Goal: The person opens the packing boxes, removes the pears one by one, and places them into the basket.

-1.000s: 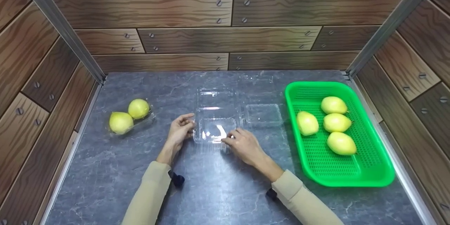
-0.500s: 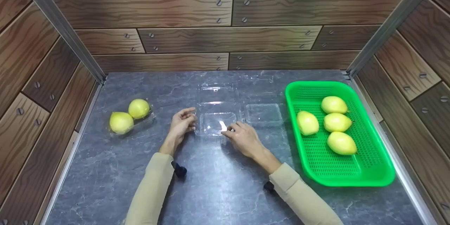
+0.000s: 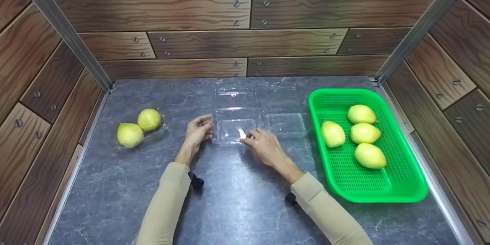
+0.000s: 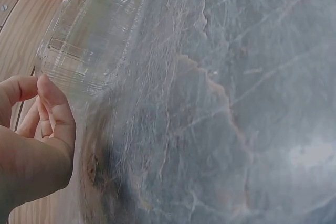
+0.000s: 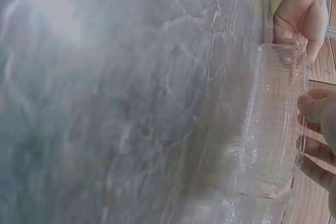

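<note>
A clear plastic clamshell box [image 3: 237, 126] lies opened out on the table, its lid [image 3: 235, 97] toward the back. My left hand [image 3: 198, 134] pinches the rim at the box's left side between thumb and index finger, as the left wrist view shows too. At the front right, my right hand [image 3: 265, 146] pinches the near rim with thumb and index finger; its other fingers lie beside the box wall [image 5: 275, 114] in the right wrist view. No fruit shows inside this box.
Right of it stands another clear box [image 3: 286, 123], also opened out. A green basket [image 3: 405, 183] with several yellow pears [image 3: 365, 134] is at the right. At the left, a clear box [image 3: 157, 132] holds two pears [image 3: 130, 135]. Wood-patterned walls enclose the table.
Both hands have slid the clear box a little away from me, toward the back. The pears, basket and other boxes have stayed in place.
</note>
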The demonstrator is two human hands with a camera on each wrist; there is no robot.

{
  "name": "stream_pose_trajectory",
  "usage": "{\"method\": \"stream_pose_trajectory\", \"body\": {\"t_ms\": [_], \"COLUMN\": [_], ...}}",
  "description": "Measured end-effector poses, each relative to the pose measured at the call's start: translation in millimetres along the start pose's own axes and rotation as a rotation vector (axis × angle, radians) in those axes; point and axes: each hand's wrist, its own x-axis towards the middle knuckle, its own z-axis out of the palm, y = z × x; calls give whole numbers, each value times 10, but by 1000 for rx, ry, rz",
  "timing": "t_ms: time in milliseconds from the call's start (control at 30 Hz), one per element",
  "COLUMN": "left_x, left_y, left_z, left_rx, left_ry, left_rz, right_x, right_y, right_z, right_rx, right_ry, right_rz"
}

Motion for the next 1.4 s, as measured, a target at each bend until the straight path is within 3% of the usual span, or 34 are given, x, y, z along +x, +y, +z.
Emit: {"method": "stream_pose_trajectory", "body": {"t_ms": [300,500,600,700,933,1133,1267,1400], "left_x": [3,-93,-189,-305,-576,-682,-650,-640], "left_y": [28,52,80,124,260,353,371,400], "left_z": [-17,-134,-234,-353,-681,-998,-1266,-1562], "left_rx": [25,160,270,407,761,977,1102,1188], "left_ry": [5,31,33,65,197,318,372,389], "left_rz": [-4,42,119,244,534,704,774,720], "right_x": [-2,-1,-10,-13,-14,-22,-24,-23], "right_y": [30,27,33,36,45,54,57,55], "right_z": [28,34,42,39,25,13,15,17], "right_rx": [-10,-24,-31,-32,-33,-32,-31,-26], "right_ry": [-3,29,39,33,34,23,18,21], "right_rz": [-2,-19,-26,-26,-19,-11,-8,-17]}}
